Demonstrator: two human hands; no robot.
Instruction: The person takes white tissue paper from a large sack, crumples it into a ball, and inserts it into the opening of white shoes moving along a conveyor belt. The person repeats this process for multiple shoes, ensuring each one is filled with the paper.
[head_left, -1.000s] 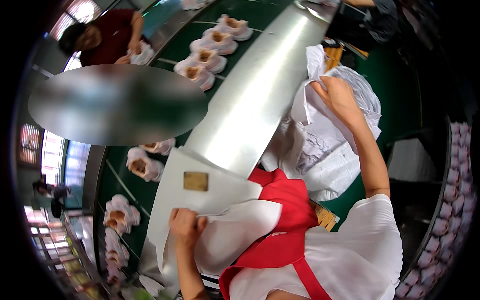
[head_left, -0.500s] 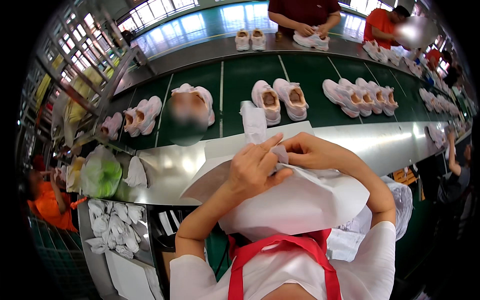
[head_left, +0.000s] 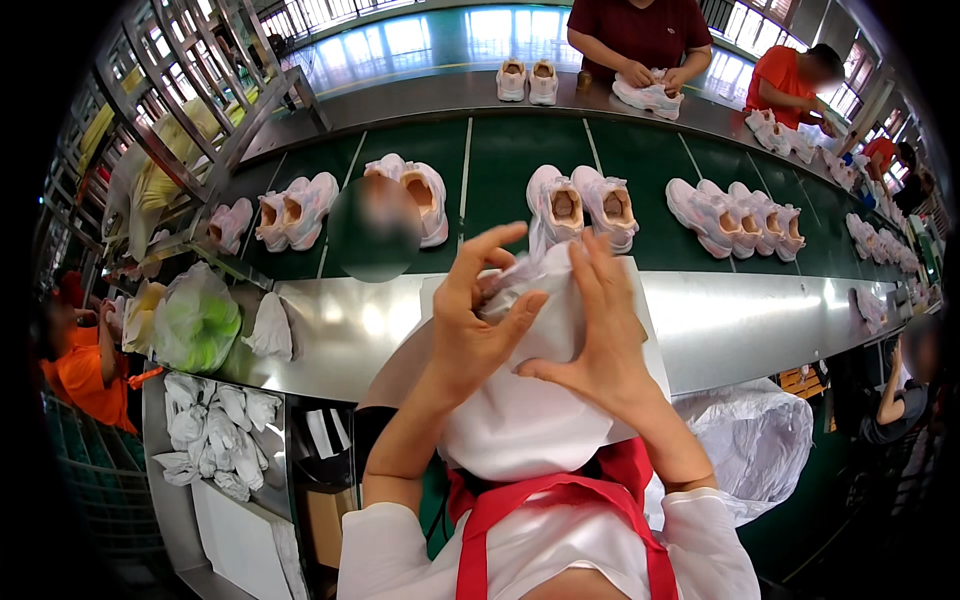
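since half a second ago, the left hand [head_left: 482, 315] and right hand [head_left: 605, 345] have spread wider, framing bunched white paper [head_left: 540, 360] from its nine and three o'clock. folds hide some left fingertips; the right ones look smeared. at ten, a round blur masks part of pale shoes [head_left: 432, 205].

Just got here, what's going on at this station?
A person has both bare hands around a sheet of white paper, gathered up between them: left hand on one side, right hand on the other, fingers spread. Just beyond, pale pink shoes stand on a green belt. Crumpled white wads lie to the person's left, and a translucent bag sits to the right. Across the belt, someone in a dark red top handles another shoe.
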